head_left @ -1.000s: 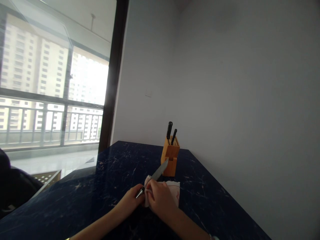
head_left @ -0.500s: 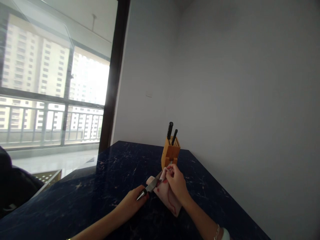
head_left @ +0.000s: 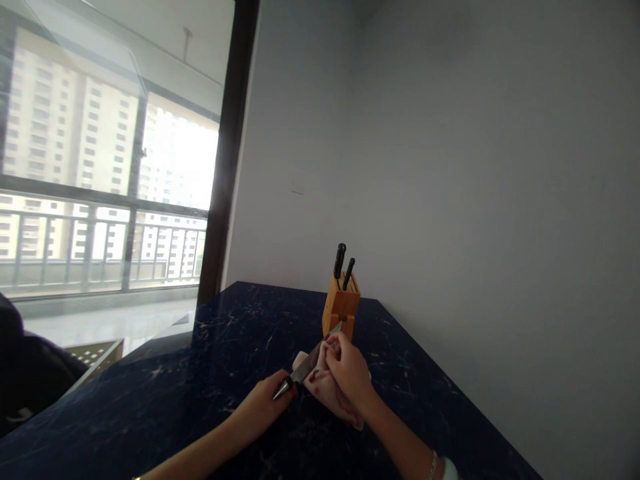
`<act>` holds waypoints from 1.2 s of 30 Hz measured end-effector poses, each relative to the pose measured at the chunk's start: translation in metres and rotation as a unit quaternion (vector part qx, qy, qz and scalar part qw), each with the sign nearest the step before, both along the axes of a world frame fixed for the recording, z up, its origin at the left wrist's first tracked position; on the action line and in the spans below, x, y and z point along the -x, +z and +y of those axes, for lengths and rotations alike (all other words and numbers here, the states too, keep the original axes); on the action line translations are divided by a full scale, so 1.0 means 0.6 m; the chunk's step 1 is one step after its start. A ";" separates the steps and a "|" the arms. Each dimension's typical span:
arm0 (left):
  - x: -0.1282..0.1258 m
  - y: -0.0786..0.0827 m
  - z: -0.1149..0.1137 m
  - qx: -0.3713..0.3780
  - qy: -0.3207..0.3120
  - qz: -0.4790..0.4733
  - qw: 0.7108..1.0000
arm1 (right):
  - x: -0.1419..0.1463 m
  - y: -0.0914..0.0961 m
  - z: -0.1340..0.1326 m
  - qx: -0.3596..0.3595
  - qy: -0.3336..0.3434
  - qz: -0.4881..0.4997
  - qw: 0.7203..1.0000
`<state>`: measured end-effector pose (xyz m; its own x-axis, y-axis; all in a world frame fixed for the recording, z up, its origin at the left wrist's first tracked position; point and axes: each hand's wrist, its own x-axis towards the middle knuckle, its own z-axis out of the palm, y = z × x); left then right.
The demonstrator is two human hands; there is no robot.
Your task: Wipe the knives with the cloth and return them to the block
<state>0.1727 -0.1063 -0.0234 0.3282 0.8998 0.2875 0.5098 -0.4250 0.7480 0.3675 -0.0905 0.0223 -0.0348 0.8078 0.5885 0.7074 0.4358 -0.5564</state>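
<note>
A kitchen knife (head_left: 307, 365) lies in my left hand (head_left: 273, 397), whose fingers are wrapped round its dark handle. Its blade points away from me, up and to the right, toward the knife block. My right hand (head_left: 349, 370) pinches a pale pink cloth (head_left: 327, 392) with red marks. Folded over the blade, the cloth's upper part sits between my right fingers, near the tip. The rest of it hangs below, partly hidden by my right hand. Just beyond the blade's tip stands the wooden knife block (head_left: 342, 305).
Two black-handled knives (head_left: 341, 261) stick up from the block. Dark blue marbled tabletop (head_left: 240, 340) spreads around my hands. A grey wall (head_left: 475, 233) runs along the right. At far left are a dark object (head_left: 30, 373) and a window (head_left: 110, 147).
My right hand has slid the cloth a little along the blade toward its tip, and more blade shows. The hanging cloth has bunched up. My left hand stays nearly still.
</note>
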 end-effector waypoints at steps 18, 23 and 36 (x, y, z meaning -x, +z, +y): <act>-0.002 -0.001 -0.002 -0.023 -0.035 -0.023 0.999 | 0.069 -0.012 -0.062 -0.034 0.078 -0.124 0.989; -0.001 -0.001 -0.002 -0.012 -0.022 -0.018 1.000 | 0.067 -0.008 -0.062 -0.025 0.040 -0.133 0.990; 0.001 -0.004 0.001 0.004 -0.010 -0.021 1.000 | 0.065 -0.008 -0.060 0.002 0.065 -0.165 0.984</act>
